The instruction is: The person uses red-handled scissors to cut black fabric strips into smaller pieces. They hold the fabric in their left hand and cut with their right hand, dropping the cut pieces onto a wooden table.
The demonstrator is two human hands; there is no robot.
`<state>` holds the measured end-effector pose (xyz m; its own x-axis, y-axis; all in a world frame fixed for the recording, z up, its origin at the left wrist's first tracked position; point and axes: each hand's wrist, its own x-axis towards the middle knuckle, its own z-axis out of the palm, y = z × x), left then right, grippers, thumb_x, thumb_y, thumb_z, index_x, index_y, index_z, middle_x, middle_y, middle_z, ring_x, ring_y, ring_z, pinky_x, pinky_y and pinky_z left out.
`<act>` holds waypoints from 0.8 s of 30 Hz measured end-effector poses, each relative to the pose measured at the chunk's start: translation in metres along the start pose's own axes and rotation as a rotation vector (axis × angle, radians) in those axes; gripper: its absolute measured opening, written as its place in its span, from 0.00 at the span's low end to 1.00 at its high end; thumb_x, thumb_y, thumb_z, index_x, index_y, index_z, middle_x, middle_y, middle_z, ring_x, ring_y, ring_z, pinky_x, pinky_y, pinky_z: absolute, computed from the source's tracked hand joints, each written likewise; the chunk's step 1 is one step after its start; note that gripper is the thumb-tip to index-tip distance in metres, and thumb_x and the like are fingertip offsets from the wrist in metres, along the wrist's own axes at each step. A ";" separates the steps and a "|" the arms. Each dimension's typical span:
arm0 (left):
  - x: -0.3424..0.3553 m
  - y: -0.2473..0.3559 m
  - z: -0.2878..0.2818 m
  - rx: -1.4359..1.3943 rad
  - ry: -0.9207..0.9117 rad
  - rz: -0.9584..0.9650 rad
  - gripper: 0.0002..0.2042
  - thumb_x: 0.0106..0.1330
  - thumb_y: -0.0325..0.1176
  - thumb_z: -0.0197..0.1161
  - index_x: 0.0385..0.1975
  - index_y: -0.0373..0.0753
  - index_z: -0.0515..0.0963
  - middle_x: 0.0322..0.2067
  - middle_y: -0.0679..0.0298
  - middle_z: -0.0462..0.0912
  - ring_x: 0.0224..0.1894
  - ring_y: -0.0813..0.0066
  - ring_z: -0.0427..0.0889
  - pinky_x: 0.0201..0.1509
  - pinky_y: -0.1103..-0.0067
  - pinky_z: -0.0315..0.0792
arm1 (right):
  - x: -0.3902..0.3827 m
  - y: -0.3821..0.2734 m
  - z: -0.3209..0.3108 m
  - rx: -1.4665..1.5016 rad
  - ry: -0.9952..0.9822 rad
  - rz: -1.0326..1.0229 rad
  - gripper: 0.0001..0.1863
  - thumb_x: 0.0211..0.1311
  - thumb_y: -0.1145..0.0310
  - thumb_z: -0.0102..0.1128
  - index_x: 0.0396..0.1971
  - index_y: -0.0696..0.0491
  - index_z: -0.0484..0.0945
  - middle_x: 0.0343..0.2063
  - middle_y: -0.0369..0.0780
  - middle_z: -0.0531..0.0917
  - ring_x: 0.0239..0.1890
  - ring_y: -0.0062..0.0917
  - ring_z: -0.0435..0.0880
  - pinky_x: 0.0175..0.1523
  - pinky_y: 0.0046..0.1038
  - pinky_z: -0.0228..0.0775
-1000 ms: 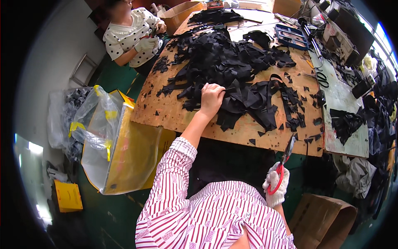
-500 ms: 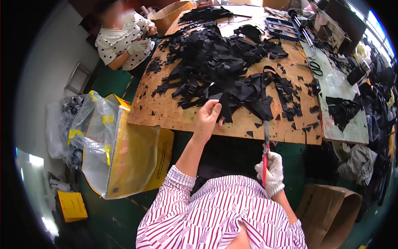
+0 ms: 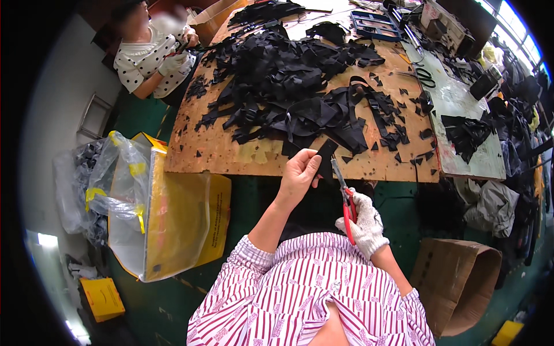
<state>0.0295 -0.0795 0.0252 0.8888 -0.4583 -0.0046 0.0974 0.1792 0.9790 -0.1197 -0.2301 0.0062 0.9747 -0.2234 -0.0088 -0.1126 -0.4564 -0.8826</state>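
Note:
My bare left hand (image 3: 298,176) pinches a piece of black fabric (image 3: 327,155) just over the table's near edge. In my right hand (image 3: 369,225), which wears a white knit glove, is a pair of scissors (image 3: 347,199) with red handles. Their blades point up and away, close beside the right edge of the fabric piece; whether they touch it I cannot tell. Beyond both hands, a large heap of black fabric pieces and straps (image 3: 277,75) covers the middle of the wooden table (image 3: 213,155). Small black triangular scraps lie to the right of the heap.
Across the table's left side, a person (image 3: 153,57) in a dotted top works with gloved hands. A yellow box (image 3: 173,213) with a plastic bag stands at the left. A cardboard box (image 3: 450,282) is at lower right. Black-handled scissors (image 3: 425,76) and a blue tray (image 3: 375,26) lie farther back.
My right hand has raised the scissors up and left to the fabric. My left hand has shifted slightly right and nearer, drawing the fabric piece away from the heap. The view has tilted a little.

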 end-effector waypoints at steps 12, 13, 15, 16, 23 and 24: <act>-0.013 -0.014 0.016 0.080 -0.049 -0.107 0.09 0.69 0.35 0.53 0.37 0.36 0.72 0.21 0.74 0.72 0.20 0.90 0.72 0.19 0.92 0.63 | -0.003 0.017 0.014 0.089 0.055 -0.001 0.35 0.41 0.61 0.74 0.48 0.54 0.64 0.31 0.41 0.78 0.29 0.28 0.79 0.38 0.29 0.71; -0.013 -0.014 0.016 0.086 -0.052 -0.113 0.09 0.69 0.35 0.53 0.37 0.36 0.72 0.21 0.74 0.72 0.21 0.90 0.72 0.18 0.92 0.63 | -0.004 0.020 0.015 0.137 0.038 0.051 0.34 0.41 0.62 0.73 0.47 0.54 0.64 0.32 0.41 0.77 0.30 0.27 0.78 0.38 0.29 0.71; -0.013 -0.015 0.015 0.099 -0.050 -0.123 0.09 0.69 0.36 0.53 0.37 0.36 0.72 0.20 0.74 0.72 0.21 0.90 0.72 0.18 0.92 0.62 | -0.005 0.019 0.017 0.195 0.045 0.051 0.33 0.42 0.62 0.73 0.46 0.54 0.63 0.32 0.40 0.76 0.30 0.25 0.76 0.38 0.28 0.70; -0.013 -0.016 0.014 0.107 -0.047 -0.127 0.09 0.69 0.36 0.53 0.36 0.36 0.72 0.20 0.74 0.71 0.20 0.90 0.72 0.18 0.92 0.62 | -0.005 0.019 0.018 0.224 0.048 0.050 0.32 0.43 0.62 0.73 0.45 0.54 0.63 0.33 0.40 0.75 0.30 0.24 0.76 0.38 0.28 0.70; -0.015 -0.022 0.014 0.170 -0.050 -0.079 0.08 0.68 0.35 0.54 0.35 0.37 0.72 0.19 0.75 0.70 0.19 0.91 0.70 0.17 0.92 0.61 | -0.001 0.034 0.023 0.224 -0.054 0.184 0.31 0.43 0.64 0.70 0.46 0.54 0.63 0.27 0.37 0.74 0.25 0.23 0.74 0.35 0.27 0.70; -0.016 -0.020 0.016 0.196 -0.060 -0.059 0.08 0.68 0.35 0.54 0.35 0.37 0.72 0.19 0.75 0.70 0.19 0.91 0.70 0.17 0.92 0.60 | -0.001 0.035 0.023 0.229 -0.051 0.177 0.31 0.43 0.64 0.70 0.46 0.54 0.63 0.27 0.37 0.74 0.25 0.23 0.74 0.34 0.27 0.70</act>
<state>0.0060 -0.0895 0.0089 0.8555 -0.5147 -0.0570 0.0547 -0.0196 0.9983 -0.1197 -0.2261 -0.0351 0.9530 -0.2355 -0.1907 -0.2408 -0.2069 -0.9483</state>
